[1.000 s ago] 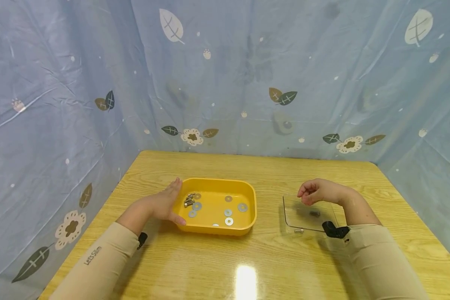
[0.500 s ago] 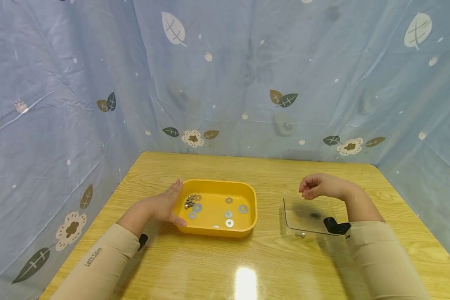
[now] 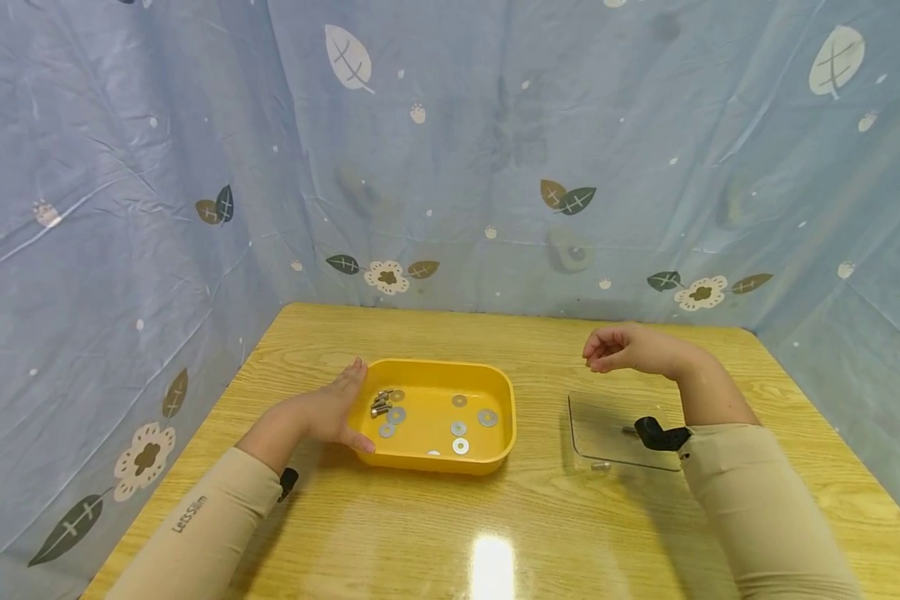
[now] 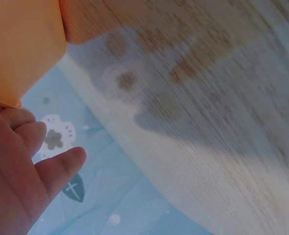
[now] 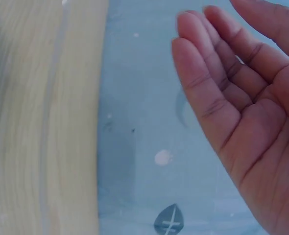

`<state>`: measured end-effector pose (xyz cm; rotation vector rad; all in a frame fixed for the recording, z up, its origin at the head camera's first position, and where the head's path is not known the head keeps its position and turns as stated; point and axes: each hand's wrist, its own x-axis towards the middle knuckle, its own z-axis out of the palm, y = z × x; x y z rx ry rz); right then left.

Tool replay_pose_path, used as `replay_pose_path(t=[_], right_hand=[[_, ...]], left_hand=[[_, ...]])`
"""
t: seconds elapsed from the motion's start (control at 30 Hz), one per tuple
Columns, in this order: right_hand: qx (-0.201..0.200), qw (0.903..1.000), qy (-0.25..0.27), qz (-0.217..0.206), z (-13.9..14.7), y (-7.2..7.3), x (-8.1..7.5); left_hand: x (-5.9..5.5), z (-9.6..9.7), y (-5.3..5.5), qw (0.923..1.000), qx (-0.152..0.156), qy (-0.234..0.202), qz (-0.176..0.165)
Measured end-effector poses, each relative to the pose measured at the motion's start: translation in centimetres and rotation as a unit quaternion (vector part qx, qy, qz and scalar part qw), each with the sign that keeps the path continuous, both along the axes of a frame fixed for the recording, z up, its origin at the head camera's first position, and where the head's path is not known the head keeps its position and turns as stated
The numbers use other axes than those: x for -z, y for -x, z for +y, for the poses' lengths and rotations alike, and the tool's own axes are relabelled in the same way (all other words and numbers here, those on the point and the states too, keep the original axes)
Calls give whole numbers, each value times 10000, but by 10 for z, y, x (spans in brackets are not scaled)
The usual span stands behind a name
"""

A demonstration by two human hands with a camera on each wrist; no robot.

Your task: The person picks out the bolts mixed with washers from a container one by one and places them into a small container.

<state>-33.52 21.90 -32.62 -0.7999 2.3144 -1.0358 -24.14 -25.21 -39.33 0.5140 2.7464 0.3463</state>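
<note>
A yellow tray (image 3: 438, 462) with several small bolts (image 3: 381, 404) and flat washers (image 3: 461, 446) inside stands on the table. My left hand (image 3: 321, 414) rests against its left end, thumb at the front corner and fingers spread toward the back corner. In the left wrist view the fingers (image 4: 56, 169) lie beside the tray wall. Beyond a clear plate (image 3: 596, 437), my right hand (image 3: 628, 348) is raised, thumb and fingers bent together. I cannot tell whether something small sits between its fingertips; the palm (image 5: 262, 122) holds nothing.
One bolt (image 3: 600, 467) shows at the plate's front edge, another (image 3: 629, 431) within its outline, partly behind the black wrist camera (image 3: 656, 435). A blue patterned curtain (image 3: 450, 167) encloses the wooden table (image 3: 420, 533) at the back and sides.
My right hand has risen from over the clear plate and moved back, slightly to the left. My left hand has stayed at the tray.
</note>
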Motion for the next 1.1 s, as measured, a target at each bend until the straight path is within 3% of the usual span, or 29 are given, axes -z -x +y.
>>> replay_pose_path(t=[0.3, 0.6, 1.1], right_hand=[[81, 9984, 420, 376, -26, 1, -12], [-220, 9972, 566, 435, -71, 3, -21], [-1295, 9900, 477, 290, -169, 9, 0]], left_hand=[[2, 1, -2, 10000, -38, -67, 30], [1, 0, -1, 9999, -18, -97, 56], [4, -3, 2, 9999, 18, -125, 32]])
